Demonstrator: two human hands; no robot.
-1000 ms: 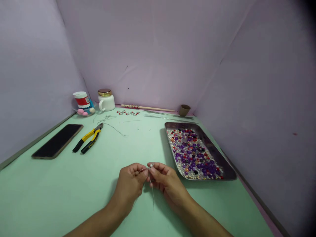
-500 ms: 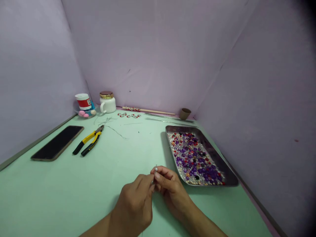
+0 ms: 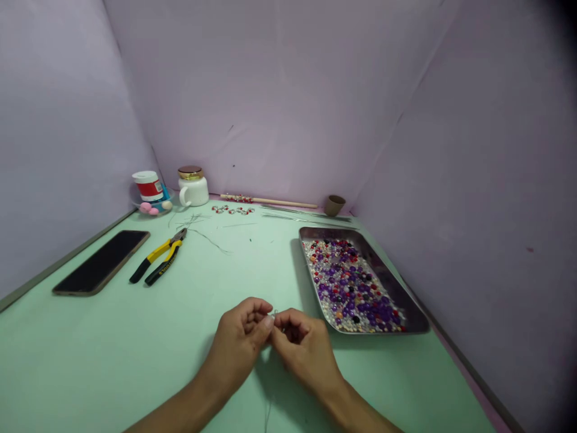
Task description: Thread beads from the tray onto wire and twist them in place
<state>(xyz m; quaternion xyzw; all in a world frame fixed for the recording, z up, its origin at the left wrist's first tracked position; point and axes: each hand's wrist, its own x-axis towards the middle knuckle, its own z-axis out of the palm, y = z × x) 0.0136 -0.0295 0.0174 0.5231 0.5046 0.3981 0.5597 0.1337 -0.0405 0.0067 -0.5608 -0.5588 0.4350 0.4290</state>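
the left hand (image 3: 238,340) and the right hand (image 3: 309,349) meet just left of the metal tray (image 3: 391,282), near its closest corner. both have thumb and finger pinched on a thin wire (image 3: 275,311), a bit of which pokes up above the fingertips; the rest of what they grip is covered by the fingers. a fine strand also shows below the hands, well to the left of the tray's near edge; whether it is the same piece i cannot tell. the tray sits on the pale green desk (image 3: 225,270) and holds many small beads (image 3: 349,282), purple, red, black and pearly.

just behind the tray lie long straight wires (image 3: 297,211), with a small brown cup (image 3: 334,205) tilted beside them. farther back and to the tray's left is a wooden rod (image 3: 283,202), its left part wrapped in red and clear beads, and in front of that some curly beaded pieces (image 3: 241,211). well left of the tray are yellow and black pliers (image 3: 169,258), a wire tangle (image 3: 192,221) past their tip, and, farther left, a dark phone (image 3: 103,263). a white lidded mug (image 3: 195,190) stands behind and far left of the tray.
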